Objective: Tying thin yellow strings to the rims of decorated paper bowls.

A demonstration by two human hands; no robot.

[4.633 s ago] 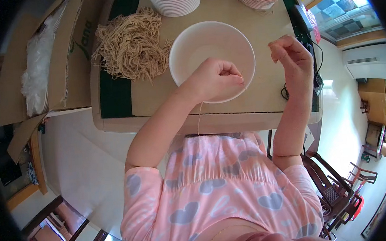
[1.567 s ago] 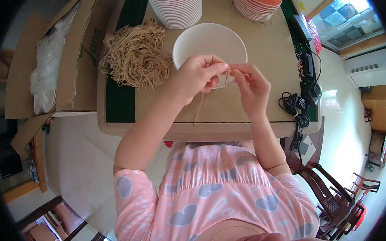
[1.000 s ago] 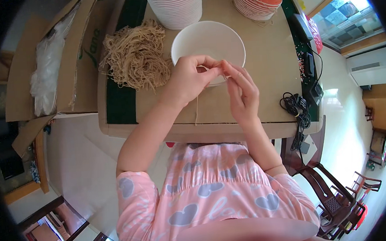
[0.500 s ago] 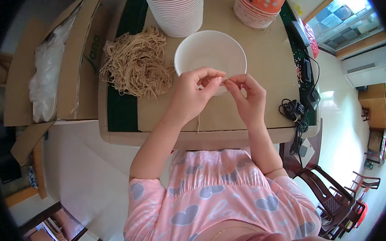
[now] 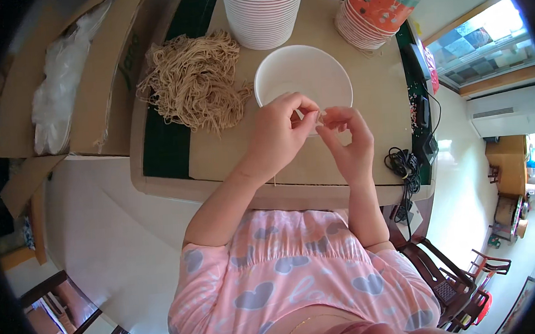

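Observation:
My left hand and my right hand meet over the near rim of a white round tub, thumbs and forefingers pinched. Between the fingertips is a thin beige string, largely hidden; one end of the string hangs below my left hand near the table's front edge. To the left of the tub lies a large tangled heap of beige string.
Behind the tub stand a tall stack of white tubs and, farther right, a shorter stack of orange-printed tubs. A bundled black cable lies at the table's right edge. On the left, an open cardboard box holds clear plastic bags.
The view has shifted slightly, so the table things appear moved a little. My hands stay pinched together over the tub's near rim, with the fingertips slightly farther apart.

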